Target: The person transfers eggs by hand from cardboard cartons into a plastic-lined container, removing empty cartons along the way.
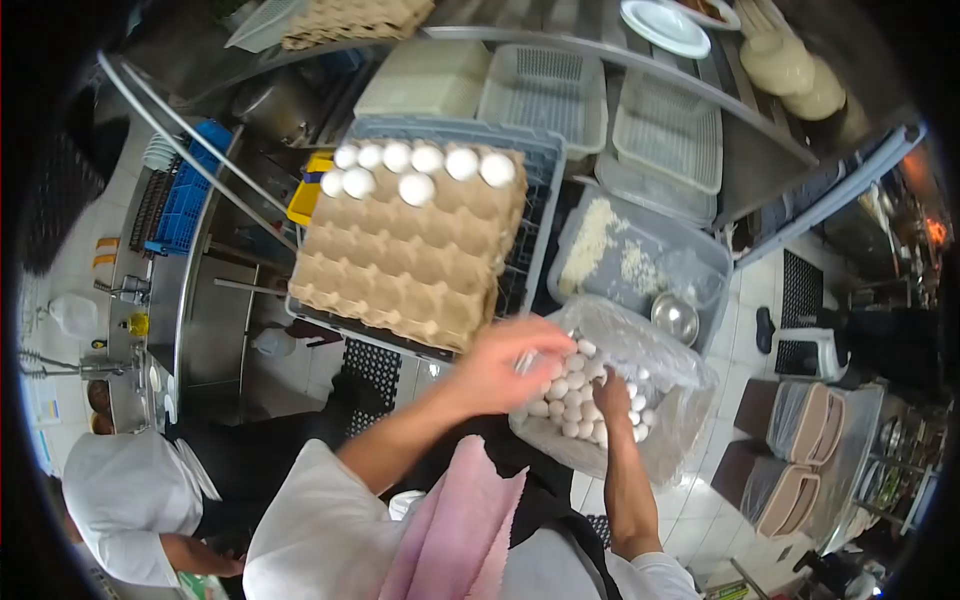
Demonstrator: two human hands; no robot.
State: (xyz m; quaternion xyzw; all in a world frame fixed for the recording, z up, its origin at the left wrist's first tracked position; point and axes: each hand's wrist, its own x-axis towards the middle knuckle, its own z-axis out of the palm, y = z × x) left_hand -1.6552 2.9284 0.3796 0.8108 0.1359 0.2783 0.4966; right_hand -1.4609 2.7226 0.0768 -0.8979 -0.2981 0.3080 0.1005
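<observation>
A stack of brown egg trays (400, 245) sits on a grey crate, with several white eggs (427, 160) along its far edge. To its right is a plastic-lined bin (660, 440) holding many white eggs (572, 395). My left hand (518, 362), blurred by motion, is over the bin's left edge, beside the eggs; whether it holds one is unclear. My right hand (612, 395) reaches down into the bin among the eggs, its fingertips partly hidden.
Behind the bin, a grey tub (715, 265) holds white crumbs and a metal bowl (676, 318). Pale baskets (668, 130) stand under a metal shelf (600, 60). A person in white (135, 490) is at the left, near a steel counter (215, 330).
</observation>
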